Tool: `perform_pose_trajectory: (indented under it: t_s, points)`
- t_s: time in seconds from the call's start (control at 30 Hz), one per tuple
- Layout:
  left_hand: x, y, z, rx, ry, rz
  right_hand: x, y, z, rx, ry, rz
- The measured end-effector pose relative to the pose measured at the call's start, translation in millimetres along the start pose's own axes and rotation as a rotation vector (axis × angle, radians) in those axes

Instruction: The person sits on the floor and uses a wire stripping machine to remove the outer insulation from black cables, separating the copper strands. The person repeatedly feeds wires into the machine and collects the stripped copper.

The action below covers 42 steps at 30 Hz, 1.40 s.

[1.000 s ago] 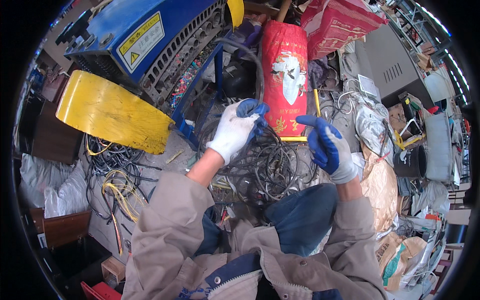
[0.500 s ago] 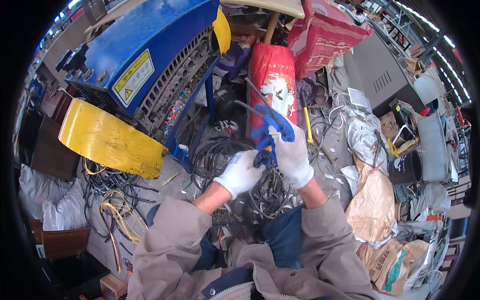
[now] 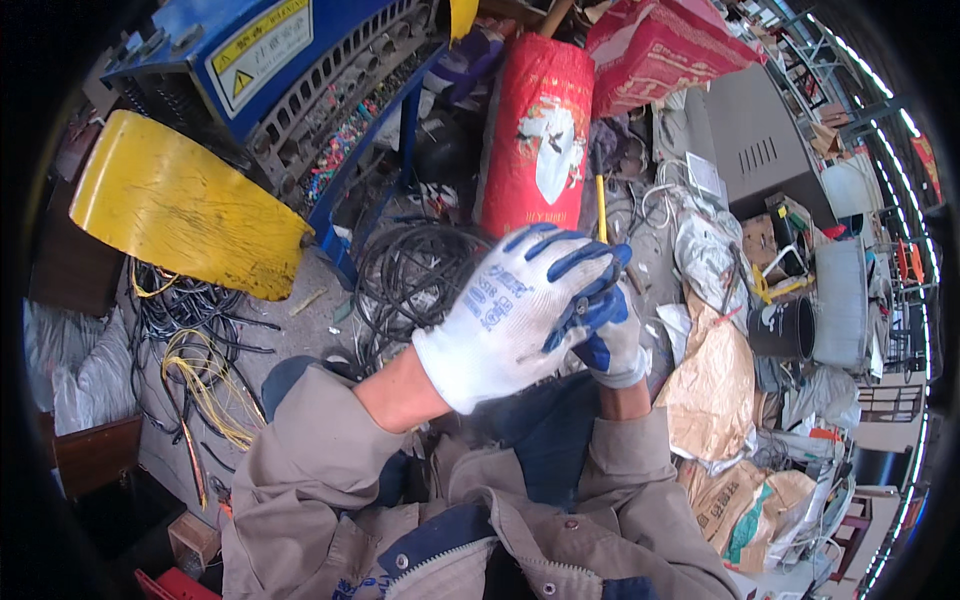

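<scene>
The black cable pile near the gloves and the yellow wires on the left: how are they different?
The black cable pile is dark, while the yellow wires are bright. The black cable pile has thicker strands; the yellow wires look thin. The black cable pile winds in round loops; the yellow wires lie in a longer, looser bundle. Both lie on the floor.

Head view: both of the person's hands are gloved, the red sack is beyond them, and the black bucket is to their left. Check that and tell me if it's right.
Not quite: the head view shows the black bucket to the right of the hands. The left hand and right hand are both gloved, and the red sack is beyond them.
</scene>
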State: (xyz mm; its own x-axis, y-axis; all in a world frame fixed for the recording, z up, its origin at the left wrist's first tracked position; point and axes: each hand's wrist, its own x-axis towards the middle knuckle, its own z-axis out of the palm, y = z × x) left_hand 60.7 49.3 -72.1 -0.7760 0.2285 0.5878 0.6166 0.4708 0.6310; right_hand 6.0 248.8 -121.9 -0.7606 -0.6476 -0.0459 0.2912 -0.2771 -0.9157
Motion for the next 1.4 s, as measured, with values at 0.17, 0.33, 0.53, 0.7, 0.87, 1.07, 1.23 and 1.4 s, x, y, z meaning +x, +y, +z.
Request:
perform_pose_trajectory:
  t_s: [0.17, 0.33, 0.53, 0.7, 0.87, 1.07, 1.23, 1.4]
  points:
    - [-7, 3, -7, 0.122, 0.004, 0.043, 0, 15, -6, -0.090, 0.003, -0.034]
    - [-9, 5, -9, 0.159, 0.020, 0.031, 3, 18, -6, -0.120, 0.011, -0.044]
    - [-8, 1, -5, 0.132, 0.031, 0.005, 7, 20, -8, -0.128, -0.037, -0.045]
    - [-9, -4, -7, 0.126, -0.014, -0.053, 10, 17, -9, -0.161, -0.130, -0.050]
    - [-10, -6, -6, 0.050, 0.014, -0.056, 14, 15, -7, -0.241, -0.157, -0.039]
    - [-10, -7, -24, -0.282, 0.388, -0.650, 13, 15, 16, -0.261, -0.213, 0.052]
    - [-10, -46, -37, -0.701, 0.519, -0.544, 15, -22, 9, -0.327, -0.130, 0.193]
    - [-11, -59, -28, -0.921, 0.389, -0.686, 20, -89, -59, -0.727, 0.333, -0.216]
